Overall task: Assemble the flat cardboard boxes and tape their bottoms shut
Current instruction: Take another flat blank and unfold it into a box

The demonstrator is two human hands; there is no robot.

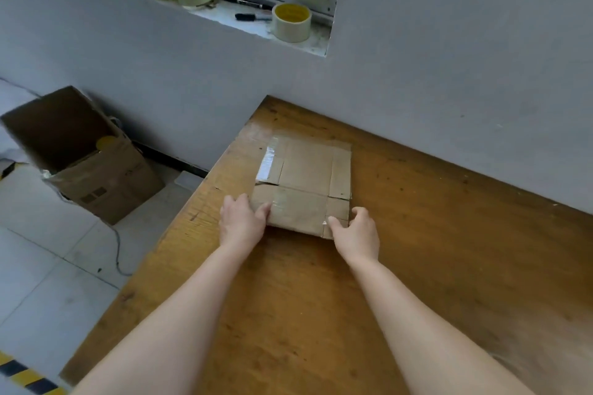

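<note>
Far left of the fingers, an open carton (96,170) stands on the floor. The left hand (242,220) pinches the flattened cardboard box (305,176) at its near left corner, thumb on top. The box lies flat on the wooden table (449,250), stretching away from the fingertips. The right hand (356,231) pinches the near right corner, fingers curled at the edge. A glossy tape strip (266,163) beyond the left thumb may bind the panels, so a hard pull could tear a flap.
</note>
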